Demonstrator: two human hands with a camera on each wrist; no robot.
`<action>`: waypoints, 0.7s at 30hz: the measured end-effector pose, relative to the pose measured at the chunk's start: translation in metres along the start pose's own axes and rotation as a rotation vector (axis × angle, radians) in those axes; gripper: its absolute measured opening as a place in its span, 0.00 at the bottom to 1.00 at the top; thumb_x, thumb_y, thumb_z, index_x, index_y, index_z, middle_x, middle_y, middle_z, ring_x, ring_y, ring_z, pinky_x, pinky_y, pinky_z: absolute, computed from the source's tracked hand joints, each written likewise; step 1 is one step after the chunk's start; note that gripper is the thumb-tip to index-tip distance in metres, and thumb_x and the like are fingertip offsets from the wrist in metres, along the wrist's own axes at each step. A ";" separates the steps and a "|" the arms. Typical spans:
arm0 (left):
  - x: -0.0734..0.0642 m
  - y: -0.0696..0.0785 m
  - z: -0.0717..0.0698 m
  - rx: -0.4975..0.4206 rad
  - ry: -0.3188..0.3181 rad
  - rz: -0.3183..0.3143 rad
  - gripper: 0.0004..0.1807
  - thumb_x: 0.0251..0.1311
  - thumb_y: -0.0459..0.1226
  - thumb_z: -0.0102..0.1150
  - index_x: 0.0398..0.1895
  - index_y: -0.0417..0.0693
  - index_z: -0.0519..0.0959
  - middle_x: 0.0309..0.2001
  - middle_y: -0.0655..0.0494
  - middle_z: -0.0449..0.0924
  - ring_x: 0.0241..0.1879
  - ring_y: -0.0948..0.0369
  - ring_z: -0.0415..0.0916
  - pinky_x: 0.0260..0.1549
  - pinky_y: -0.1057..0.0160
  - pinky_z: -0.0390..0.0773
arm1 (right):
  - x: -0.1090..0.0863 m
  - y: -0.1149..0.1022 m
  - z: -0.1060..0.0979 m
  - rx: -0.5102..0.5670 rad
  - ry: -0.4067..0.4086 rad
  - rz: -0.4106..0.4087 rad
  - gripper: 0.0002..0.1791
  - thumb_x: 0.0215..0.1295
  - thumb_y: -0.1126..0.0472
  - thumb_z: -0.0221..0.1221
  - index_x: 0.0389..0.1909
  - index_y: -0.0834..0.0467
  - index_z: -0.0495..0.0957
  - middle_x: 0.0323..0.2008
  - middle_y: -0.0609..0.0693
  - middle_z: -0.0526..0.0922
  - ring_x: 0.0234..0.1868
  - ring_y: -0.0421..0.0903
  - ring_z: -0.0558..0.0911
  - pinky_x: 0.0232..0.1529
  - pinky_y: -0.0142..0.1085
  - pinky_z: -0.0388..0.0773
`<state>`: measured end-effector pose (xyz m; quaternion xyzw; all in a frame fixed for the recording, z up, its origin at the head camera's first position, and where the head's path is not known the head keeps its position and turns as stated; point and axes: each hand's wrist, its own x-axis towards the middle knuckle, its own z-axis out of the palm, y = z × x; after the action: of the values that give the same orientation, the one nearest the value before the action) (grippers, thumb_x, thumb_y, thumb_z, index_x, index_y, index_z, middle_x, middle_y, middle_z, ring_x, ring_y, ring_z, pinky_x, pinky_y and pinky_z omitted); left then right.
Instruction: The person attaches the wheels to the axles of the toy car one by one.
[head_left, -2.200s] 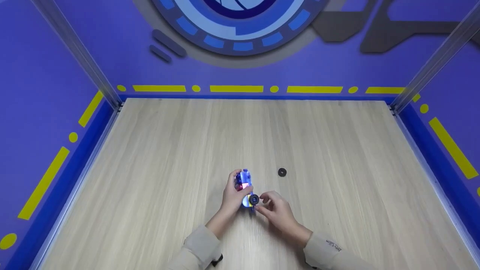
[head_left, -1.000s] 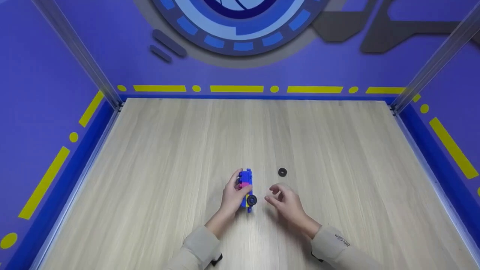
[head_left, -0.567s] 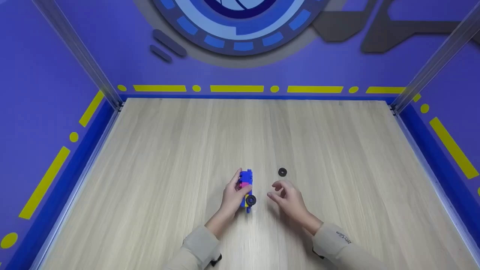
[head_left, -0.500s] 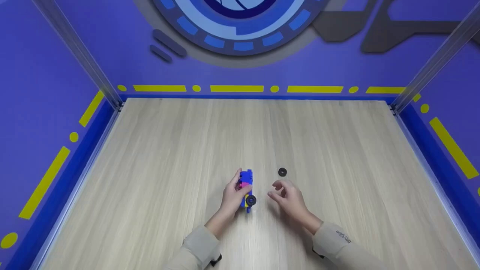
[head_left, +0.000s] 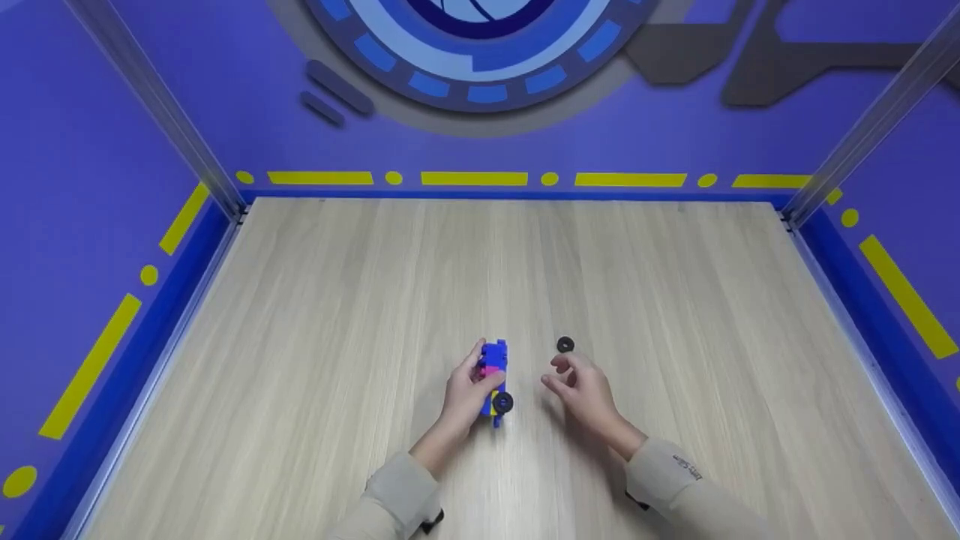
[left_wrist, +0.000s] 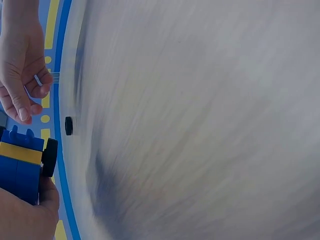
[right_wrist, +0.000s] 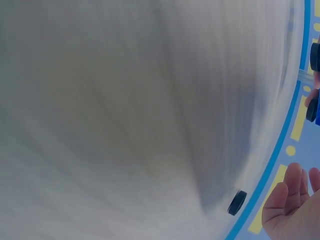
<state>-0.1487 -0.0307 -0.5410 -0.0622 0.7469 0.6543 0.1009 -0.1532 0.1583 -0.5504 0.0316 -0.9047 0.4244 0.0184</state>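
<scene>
My left hand [head_left: 463, 394] grips a small toy car [head_left: 494, 352] built of blue, pink and yellow blocks, thumb across its side. A black wheel [head_left: 503, 403] sits on the car's near end. In the left wrist view the car's blue and yellow end [left_wrist: 20, 153] shows, with a wheel [left_wrist: 49, 157] on its side. Two black wheels [right_wrist: 312, 108] are partly visible at the right wrist view's edge. My right hand [head_left: 590, 394], fingers loosely bent and holding nothing, hovers just short of a loose black wheel [head_left: 565, 344] on the table.
The pale wooden table [head_left: 375, 285] is bounded by blue-purple panels [head_left: 480, 154] with yellow markings at the back and both sides. Metal posts [head_left: 161, 109] stand at the back corners.
My right hand has drawn back from the wheel on the car and moved right and forward, close to the loose wheel. The car has turned slightly in my left hand, which stays in place.
</scene>
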 end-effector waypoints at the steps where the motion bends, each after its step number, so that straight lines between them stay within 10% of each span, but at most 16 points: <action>1: 0.000 -0.001 0.000 -0.008 -0.001 -0.001 0.34 0.56 0.38 0.53 0.67 0.51 0.53 0.64 0.41 0.58 0.63 0.48 0.56 0.60 0.51 0.58 | 0.001 0.001 0.000 -0.002 0.003 0.000 0.13 0.52 0.57 0.61 0.38 0.58 0.75 0.32 0.49 0.75 0.29 0.40 0.71 0.30 0.30 0.68; 21: -0.019 0.032 -0.004 -0.033 -0.018 -0.010 0.34 0.58 0.34 0.50 0.67 0.43 0.51 0.63 0.36 0.57 0.62 0.45 0.56 0.60 0.50 0.58 | 0.019 0.010 -0.011 0.006 0.061 -0.017 0.11 0.52 0.59 0.61 0.36 0.59 0.75 0.33 0.50 0.75 0.29 0.41 0.71 0.31 0.32 0.69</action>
<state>-0.1379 -0.0309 -0.5053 -0.0618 0.7346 0.6667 0.1100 -0.1723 0.1718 -0.5497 0.0266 -0.9022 0.4277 0.0495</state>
